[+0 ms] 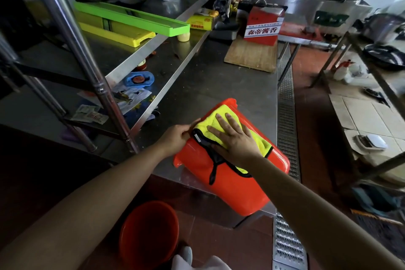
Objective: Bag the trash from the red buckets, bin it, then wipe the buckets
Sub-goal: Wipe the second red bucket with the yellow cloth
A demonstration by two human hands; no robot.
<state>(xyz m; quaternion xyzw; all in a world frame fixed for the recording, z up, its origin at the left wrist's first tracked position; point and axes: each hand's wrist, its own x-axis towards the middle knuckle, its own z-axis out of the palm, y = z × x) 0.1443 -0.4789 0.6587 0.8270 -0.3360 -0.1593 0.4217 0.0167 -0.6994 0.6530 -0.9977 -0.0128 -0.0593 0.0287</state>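
Fingers [221,124] of the right hand [235,138] are lying flat, pressing the yellow cloth [210,123] onto the red bucket [236,184]; left hand [175,138] is gripping its edge beside them, second bucket [149,232] sitting below.

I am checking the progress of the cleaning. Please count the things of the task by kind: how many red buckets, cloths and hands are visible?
Red buckets: 2, one on its side on the steel table, one on the floor
Yellow cloth: 1
Hands: 2, left hand, right hand
Total: 5
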